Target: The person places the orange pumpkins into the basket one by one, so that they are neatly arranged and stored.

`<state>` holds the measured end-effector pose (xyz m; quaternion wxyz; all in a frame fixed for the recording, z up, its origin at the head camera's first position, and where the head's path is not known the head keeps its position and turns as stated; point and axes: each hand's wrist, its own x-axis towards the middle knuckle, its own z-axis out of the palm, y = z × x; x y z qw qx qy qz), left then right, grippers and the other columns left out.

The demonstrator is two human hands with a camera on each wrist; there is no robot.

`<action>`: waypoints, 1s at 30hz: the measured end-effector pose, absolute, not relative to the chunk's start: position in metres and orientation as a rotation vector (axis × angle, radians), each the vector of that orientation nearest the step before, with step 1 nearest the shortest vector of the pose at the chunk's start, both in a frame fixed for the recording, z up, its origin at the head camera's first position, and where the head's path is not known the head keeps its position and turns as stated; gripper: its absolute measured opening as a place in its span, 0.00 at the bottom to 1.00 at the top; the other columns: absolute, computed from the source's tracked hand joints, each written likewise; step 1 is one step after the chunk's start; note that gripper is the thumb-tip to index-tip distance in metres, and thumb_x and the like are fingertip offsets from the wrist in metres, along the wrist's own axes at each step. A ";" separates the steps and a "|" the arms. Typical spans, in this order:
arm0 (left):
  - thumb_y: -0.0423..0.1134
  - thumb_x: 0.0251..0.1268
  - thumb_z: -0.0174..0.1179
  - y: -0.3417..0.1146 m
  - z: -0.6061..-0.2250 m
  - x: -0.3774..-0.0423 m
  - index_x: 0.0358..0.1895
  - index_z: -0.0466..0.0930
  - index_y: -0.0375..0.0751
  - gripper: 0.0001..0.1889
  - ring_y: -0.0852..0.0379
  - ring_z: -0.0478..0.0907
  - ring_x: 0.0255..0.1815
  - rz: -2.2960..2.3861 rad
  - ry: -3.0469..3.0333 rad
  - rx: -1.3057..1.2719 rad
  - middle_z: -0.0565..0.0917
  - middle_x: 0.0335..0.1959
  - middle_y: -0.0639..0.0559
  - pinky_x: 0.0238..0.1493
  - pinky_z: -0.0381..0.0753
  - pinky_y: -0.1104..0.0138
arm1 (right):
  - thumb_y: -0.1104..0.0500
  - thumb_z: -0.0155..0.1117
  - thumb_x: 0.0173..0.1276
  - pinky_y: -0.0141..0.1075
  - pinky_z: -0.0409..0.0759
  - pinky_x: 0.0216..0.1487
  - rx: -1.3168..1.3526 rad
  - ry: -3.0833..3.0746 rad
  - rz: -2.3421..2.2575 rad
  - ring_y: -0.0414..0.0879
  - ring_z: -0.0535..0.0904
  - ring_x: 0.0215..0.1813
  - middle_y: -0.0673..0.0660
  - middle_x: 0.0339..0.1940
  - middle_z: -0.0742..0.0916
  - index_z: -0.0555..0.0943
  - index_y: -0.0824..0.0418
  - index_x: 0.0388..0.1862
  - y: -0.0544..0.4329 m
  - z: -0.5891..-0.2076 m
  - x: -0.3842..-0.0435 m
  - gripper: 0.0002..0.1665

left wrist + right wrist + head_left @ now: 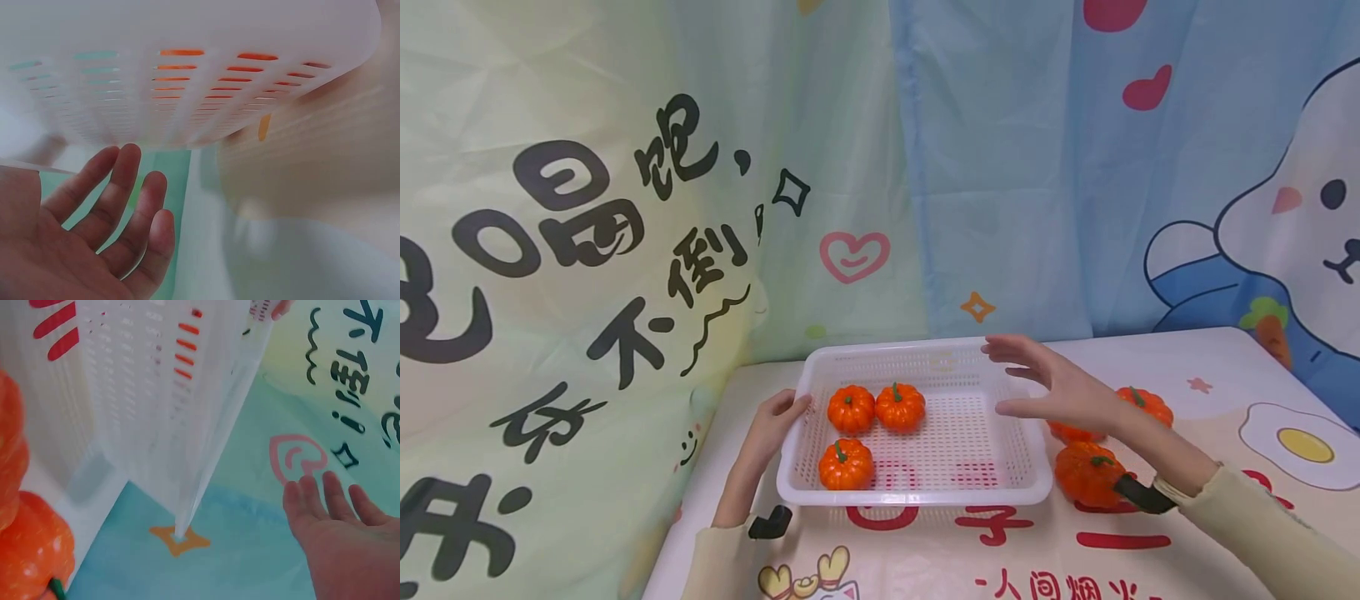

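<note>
A white perforated plastic basket (955, 498) is in front of me with three small orange pumpkins inside: one at the back left (851, 409), one beside it (901, 408), one at the front left (846, 465). My left hand (771, 429) holds the basket's left rim, thumb over the edge. In the left wrist view its fingers (134, 181) lie along the outside of the wall. My right hand (1056, 387) hovers by the right rim, fingers spread and holding nothing. The right wrist view shows that hand (350, 537) apart from the basket wall (206, 412).
Several more orange pumpkins, including a front one (1088, 475) and a back one (1147, 404), lie right of the basket, partly behind my right forearm. A printed cloth (1210, 542) covers the table. Printed curtains (985, 183) hang at the back and left.
</note>
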<state>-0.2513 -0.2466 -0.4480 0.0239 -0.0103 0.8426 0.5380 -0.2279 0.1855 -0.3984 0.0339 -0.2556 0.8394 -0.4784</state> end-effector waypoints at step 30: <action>0.51 0.73 0.58 -0.258 -0.481 -0.268 0.53 0.82 0.39 0.19 0.57 0.84 0.35 1.692 2.636 -0.041 0.86 0.45 0.40 0.37 0.87 0.65 | 0.66 0.73 0.58 0.15 0.72 0.54 -0.653 2.879 -1.550 0.24 0.67 0.68 0.46 0.75 0.70 0.56 0.52 0.80 0.305 -0.436 -0.215 0.54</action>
